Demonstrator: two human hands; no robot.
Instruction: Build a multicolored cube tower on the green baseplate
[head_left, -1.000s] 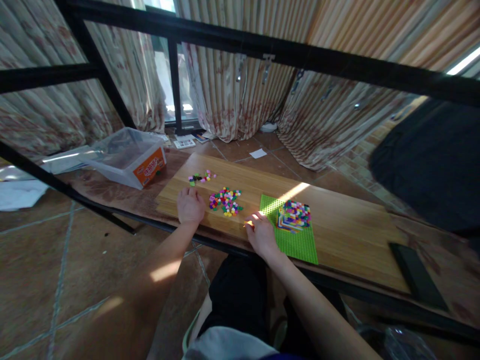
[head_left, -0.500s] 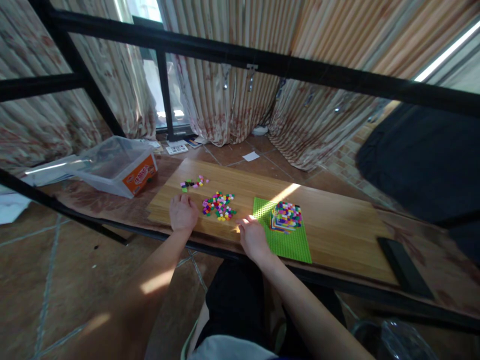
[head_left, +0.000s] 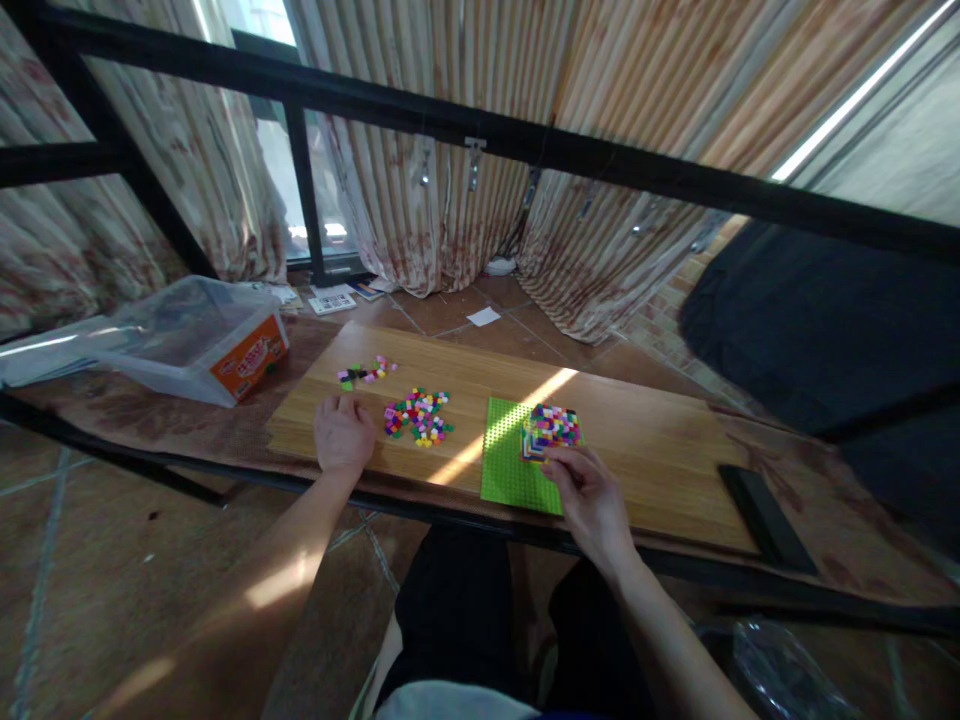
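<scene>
The right hand (head_left: 594,500) is pinched narrow, the brick block (head_left: 555,426) on the green baseplate (head_left: 510,476) at its eleven o'clock, the left hand (head_left: 343,434) curled, loose bricks (head_left: 419,411) at its three o'clock, either's contents impossible to tell.

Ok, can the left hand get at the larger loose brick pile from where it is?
Probably yes: the left hand is on the wooden board right beside the larger loose brick pile, nothing visible between them, and the right hand is over by the green baseplate.

Bare board (head_left: 466,415) separates loose bricks (head_left: 418,408) from baseplate (head_left: 510,482).
</scene>
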